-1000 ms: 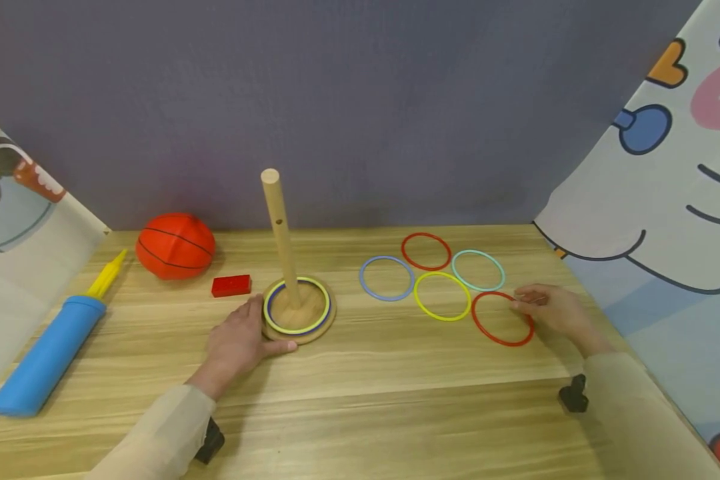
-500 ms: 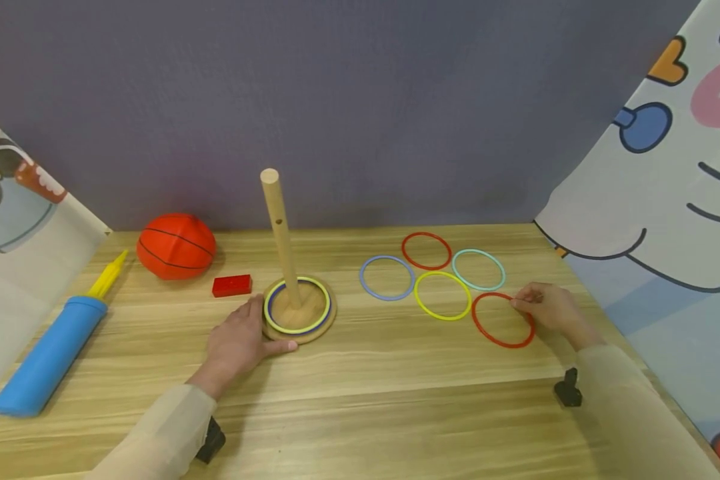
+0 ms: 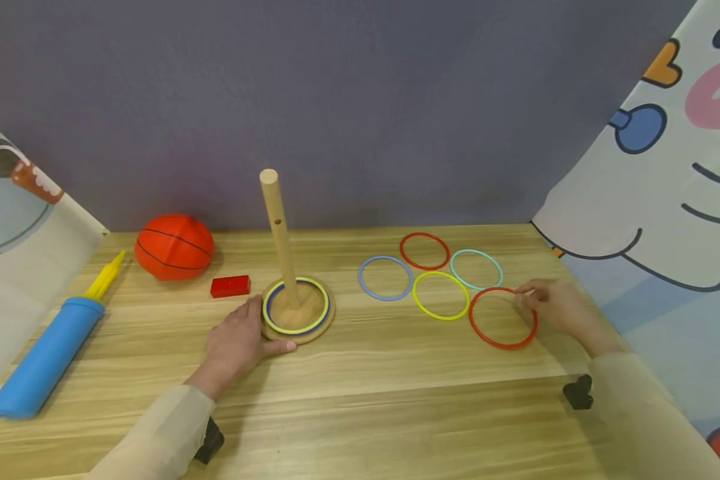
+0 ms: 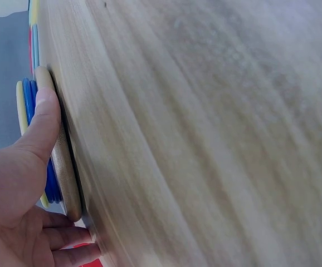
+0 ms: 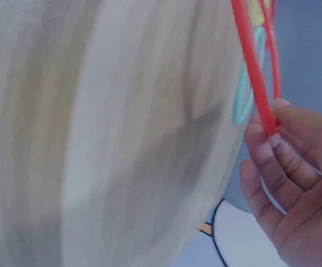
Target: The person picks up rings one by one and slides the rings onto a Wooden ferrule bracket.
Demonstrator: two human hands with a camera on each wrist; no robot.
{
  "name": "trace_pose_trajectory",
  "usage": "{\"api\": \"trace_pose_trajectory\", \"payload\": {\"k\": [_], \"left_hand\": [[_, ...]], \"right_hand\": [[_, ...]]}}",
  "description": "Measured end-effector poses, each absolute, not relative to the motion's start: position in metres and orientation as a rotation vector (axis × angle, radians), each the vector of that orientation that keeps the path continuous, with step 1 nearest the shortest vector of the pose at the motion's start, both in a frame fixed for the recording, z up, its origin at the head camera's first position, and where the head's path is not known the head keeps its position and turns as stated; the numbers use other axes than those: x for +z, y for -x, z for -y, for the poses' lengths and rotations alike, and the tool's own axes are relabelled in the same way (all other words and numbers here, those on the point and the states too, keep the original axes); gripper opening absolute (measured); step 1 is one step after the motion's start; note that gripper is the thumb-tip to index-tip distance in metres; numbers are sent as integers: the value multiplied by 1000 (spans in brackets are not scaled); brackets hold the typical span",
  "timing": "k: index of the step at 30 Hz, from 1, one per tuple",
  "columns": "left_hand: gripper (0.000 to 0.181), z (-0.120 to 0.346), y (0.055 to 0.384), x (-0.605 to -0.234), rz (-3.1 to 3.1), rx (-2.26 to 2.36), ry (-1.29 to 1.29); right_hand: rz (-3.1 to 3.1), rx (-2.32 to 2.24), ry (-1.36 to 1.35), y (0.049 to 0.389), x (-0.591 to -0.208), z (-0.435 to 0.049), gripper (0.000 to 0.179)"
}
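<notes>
My left hand [image 3: 235, 343] grips the round base of a wooden ring-toss stand [image 3: 283, 247], thumb along the near edge and fingers round the left side. A pale yellow ring [image 3: 326, 300] and blue rings [image 4: 50, 186] lie stacked on that base around the upright peg. Over at the right, my right hand [image 3: 559, 310] pinches the far right edge of a red ring [image 3: 504, 347] between thumb and fingertips. In the right wrist view the red ring [image 5: 255, 72] stands away from the tabletop, with a shadow cast below.
Beside the held ring lie a yellow ring [image 3: 450, 319], a teal ring [image 3: 501, 272], a blue ring [image 3: 361, 280] and another red ring [image 3: 402, 247]. Leftward are a red block [image 3: 231, 287], a red ball [image 3: 174, 247] and a blue pump [image 3: 45, 360]. A grey wall [image 3: 360, 120] closes the back.
My right hand has closed its fingertips on the near red ring, and the ring now tilts up slightly from the table. The left hand stays on the base.
</notes>
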State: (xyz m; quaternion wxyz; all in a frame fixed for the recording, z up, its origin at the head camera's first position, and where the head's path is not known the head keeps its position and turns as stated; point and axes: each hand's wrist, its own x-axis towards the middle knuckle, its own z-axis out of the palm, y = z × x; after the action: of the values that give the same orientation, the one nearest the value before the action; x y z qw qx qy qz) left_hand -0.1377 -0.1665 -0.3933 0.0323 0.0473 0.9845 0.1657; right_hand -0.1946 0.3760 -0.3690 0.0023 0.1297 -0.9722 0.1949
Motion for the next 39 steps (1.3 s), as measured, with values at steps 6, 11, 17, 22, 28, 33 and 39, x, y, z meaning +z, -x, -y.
{"api": "trace_pose_trajectory", "payload": {"k": [6,11,17,22,28,33,39], "left_hand": [[116,167,138,-393,-3022,507,-154],[118,166,139,-393,-3022,506,-160],[118,167,138,-394,-3030,505,-171],[116,168,137,-395,-3031,516,-173],[117,169,137,-397,-3026,517,-168],[117,169,138,-396,-3028,522,-162],[115,168,139,-394,-3021,522,-163]], "right_hand": [[2962,621,-433,188,-351,-369,17],[2872,591,-486,185,-336,-358,13],[2773,468,-565,184,-312,-340,11],[2691,402,-654,185,-288,-317,11],[2598,405,-734,183,-259,-279,13],[2515,463,-796,184,-239,-244,14],[2440,573,-887,188,-216,-205,14]]}}
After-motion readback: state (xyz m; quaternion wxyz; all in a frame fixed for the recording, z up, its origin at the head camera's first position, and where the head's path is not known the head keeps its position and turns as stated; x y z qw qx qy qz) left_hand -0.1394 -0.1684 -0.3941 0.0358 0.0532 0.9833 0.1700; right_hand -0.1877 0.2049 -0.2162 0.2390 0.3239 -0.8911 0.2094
